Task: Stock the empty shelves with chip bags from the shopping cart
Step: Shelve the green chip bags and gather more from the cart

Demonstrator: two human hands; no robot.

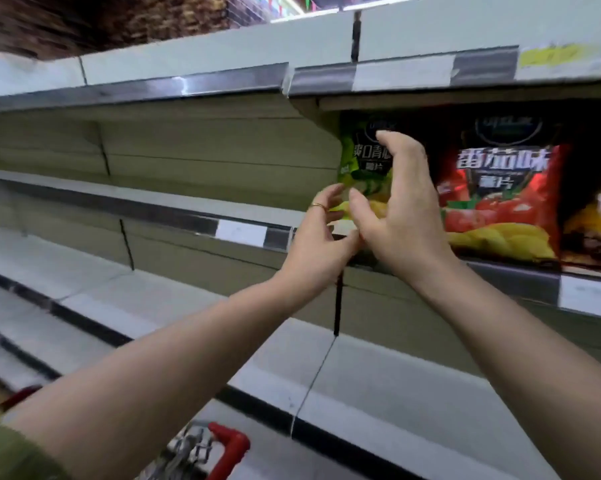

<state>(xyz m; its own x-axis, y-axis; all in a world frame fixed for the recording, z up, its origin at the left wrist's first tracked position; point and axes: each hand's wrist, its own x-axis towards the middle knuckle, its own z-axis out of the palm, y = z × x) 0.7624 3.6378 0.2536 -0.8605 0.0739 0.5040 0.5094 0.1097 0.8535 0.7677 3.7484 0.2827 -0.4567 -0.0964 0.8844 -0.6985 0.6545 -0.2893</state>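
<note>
A green chip bag [361, 161] stands upright on the second shelf [243, 232], just right of the shelf joint. My right hand [399, 209] is in front of it, fingers spread, fingertip at the bag's top and thumb near its bottom. My left hand [321, 244], with a ring on one finger, touches the bag's lower left corner with loose fingers. Whether either hand grips the bag is unclear. A red tomato chip bag [499, 195] stands right of the green one. The shopping cart [219, 452] with red handle corners shows at the bottom.
Another dark and yellow bag [600, 223] stands at the far right edge. Long bare white shelves [84, 292] run to the left and below. The top shelf [222, 53] overhangs the bags. Price-strip rails edge every shelf.
</note>
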